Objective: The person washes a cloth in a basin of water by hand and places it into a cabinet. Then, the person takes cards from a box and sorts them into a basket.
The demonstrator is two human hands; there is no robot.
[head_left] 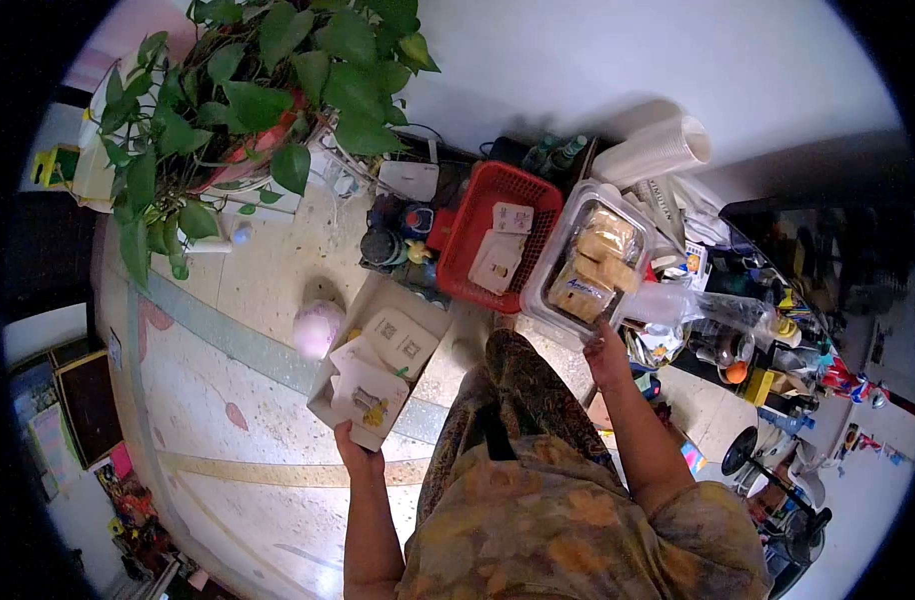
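My left hand [360, 452] is closed on the near end of a shallow white box [406, 299]. Inside the box lie several white printed cards [363, 385], one with a yellow and grey picture. My right hand [608, 358] grips the near edge of a clear plastic container [550, 318]. Several wrapped, light-brown baked pieces [583, 297] fill that container, with blue lettering on one wrapper. Between and beyond both hands sits a red plastic basket [458, 225] with white printed cards [498, 262] in it. The container is right beside the basket.
A leafy potted plant [258, 105] spreads at upper left. A pink ball-like object [319, 328] is left of the box. Stacked paper cups [668, 145], green bottles [568, 155], a clear plastic bottle [718, 308] and clutter crowd the right. A white wall [578, 60] stands behind.
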